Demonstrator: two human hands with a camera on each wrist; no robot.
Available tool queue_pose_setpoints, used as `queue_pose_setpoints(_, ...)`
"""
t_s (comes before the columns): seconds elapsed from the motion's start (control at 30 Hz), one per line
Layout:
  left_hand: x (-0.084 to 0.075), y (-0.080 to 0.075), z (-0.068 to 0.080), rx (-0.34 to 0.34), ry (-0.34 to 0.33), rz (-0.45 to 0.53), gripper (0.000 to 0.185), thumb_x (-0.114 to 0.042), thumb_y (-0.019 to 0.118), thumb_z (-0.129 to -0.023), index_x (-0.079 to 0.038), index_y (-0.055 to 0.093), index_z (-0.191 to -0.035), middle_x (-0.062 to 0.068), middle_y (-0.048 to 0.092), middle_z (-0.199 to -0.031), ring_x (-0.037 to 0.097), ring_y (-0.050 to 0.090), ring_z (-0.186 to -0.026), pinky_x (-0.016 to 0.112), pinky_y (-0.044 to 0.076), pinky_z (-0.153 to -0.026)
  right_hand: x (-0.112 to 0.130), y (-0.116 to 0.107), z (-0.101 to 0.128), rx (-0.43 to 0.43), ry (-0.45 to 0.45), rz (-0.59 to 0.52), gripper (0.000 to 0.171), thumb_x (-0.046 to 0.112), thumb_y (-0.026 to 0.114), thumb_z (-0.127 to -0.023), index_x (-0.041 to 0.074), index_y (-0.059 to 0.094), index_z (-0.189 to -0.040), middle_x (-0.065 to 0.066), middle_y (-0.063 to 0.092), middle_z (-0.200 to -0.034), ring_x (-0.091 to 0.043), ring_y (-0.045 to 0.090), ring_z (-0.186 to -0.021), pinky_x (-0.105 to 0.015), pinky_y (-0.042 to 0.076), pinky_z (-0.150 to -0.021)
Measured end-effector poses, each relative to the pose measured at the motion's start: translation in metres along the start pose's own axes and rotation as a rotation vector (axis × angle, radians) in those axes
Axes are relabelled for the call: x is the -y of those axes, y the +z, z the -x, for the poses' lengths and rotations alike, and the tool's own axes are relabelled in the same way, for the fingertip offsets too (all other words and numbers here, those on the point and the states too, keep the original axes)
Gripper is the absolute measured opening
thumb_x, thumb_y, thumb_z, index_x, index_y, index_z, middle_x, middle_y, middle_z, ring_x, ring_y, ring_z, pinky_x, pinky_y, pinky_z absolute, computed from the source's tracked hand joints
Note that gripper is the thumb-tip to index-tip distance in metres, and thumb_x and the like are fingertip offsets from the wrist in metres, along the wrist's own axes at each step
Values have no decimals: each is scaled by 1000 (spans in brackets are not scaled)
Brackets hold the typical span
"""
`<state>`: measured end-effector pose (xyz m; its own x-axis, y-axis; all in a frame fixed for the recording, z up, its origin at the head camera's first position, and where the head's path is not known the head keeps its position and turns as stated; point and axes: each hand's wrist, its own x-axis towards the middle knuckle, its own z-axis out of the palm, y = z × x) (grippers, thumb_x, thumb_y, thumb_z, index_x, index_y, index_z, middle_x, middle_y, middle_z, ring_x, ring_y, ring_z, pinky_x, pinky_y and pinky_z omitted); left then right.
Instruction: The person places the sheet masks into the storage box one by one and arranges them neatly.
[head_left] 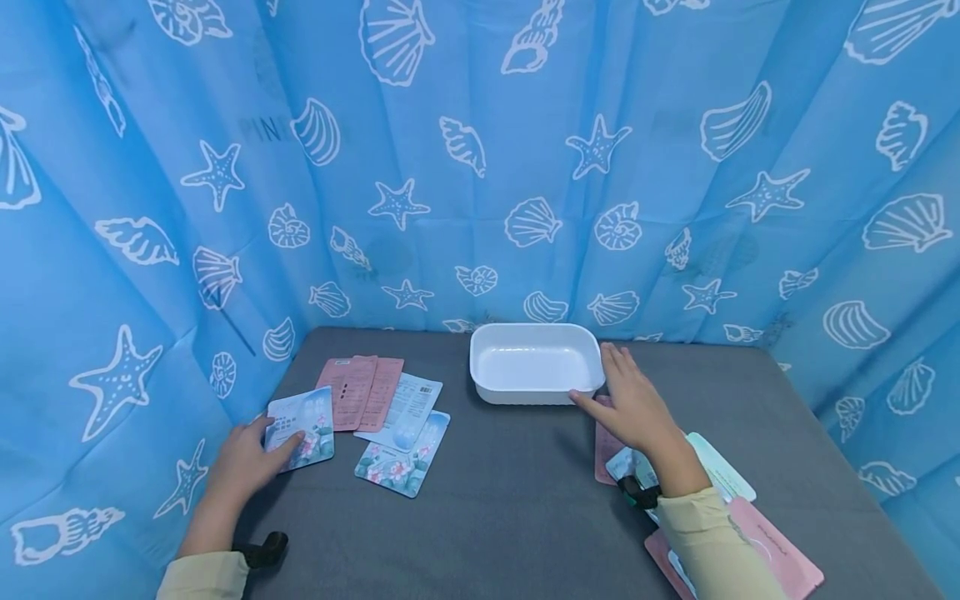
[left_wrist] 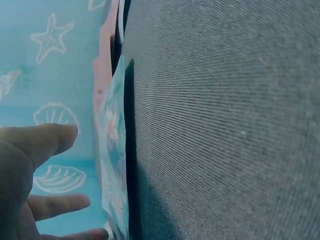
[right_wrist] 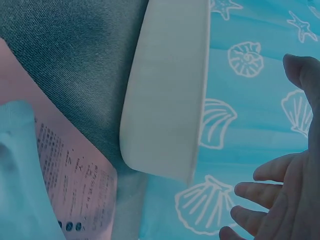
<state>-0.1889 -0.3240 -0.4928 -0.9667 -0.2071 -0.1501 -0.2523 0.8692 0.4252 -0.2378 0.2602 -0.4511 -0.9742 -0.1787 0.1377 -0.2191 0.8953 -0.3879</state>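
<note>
At the left of the head view my left hand (head_left: 250, 457) is over a blue floral sheet-mask packet (head_left: 318, 431). The left wrist view shows its fingers spread, with the packet (left_wrist: 114, 145) standing out beyond them, close over the grey cloth. My right hand (head_left: 633, 400) is at the right end of a white plastic basin (head_left: 536, 397), thumb and fingers apart. In the right wrist view that hand (right_wrist: 285, 190) is relaxed and holds nothing, beside the basin wall (right_wrist: 165, 95).
Pink packets (head_left: 351, 396), a pale blue packet (head_left: 408, 408) and another floral packet (head_left: 405, 467) overlap on the grey table (head_left: 510, 517). Under my right forearm lie several more, among them a mint packet (head_left: 722, 468) and a pink packet (head_left: 780, 550). A blue shell-print curtain (head_left: 480, 217) hangs behind.
</note>
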Motion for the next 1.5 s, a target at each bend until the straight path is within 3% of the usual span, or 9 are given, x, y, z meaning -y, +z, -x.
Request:
queue_pose_setpoints(0.4,4,-1,-10,46,-21,64,106,-70,58,-99,12,29,-160,42,25,-164,62,30,-147,79,34,-114,-6,16,-24,45,1,11,112,76,52,-98,-3,13,-168,-24,12,-177,-48,9,-164,-70,20,-127)
queue_pose_setpoints(0.7,3,0,-14,22,0,76,95,-61,67,-98,11,40,-154,41,33,-160,61,36,-142,79,37,-111,-13,33,-44,110,52,-49,123,81,52,-95,-4,1,-168,-27,1,-177,-48,3,-165,-69,18,-128)
queue_pose_setpoints(1.0,2,3,-21,32,-45,113,99,-62,71,-93,10,39,-154,42,34,-158,61,39,-138,79,39,-109,-20,43,-54,90,55,3,132,83,59,-88,-7,2,-167,-27,1,-177,-48,4,-164,-66,19,-129)
queue_pose_setpoints(1.27,0,6,-26,5,-57,155,96,-55,79,-91,10,43,-151,41,37,-155,57,42,-132,77,41,-109,-16,42,-64,98,69,15,139,91,56,-83,-7,2,-167,-28,1,-177,-46,1,-165,-65,14,-131)
queue_pose_setpoints(1.5,7,10,-28,-1,-59,191,101,-53,86,-85,11,45,-150,40,41,-153,54,45,-125,73,44,-105,-12,46,-71,98,71,37,143,96,53,-80,-7,4,-167,-26,-1,-177,-45,0,-166,-63,14,-131)
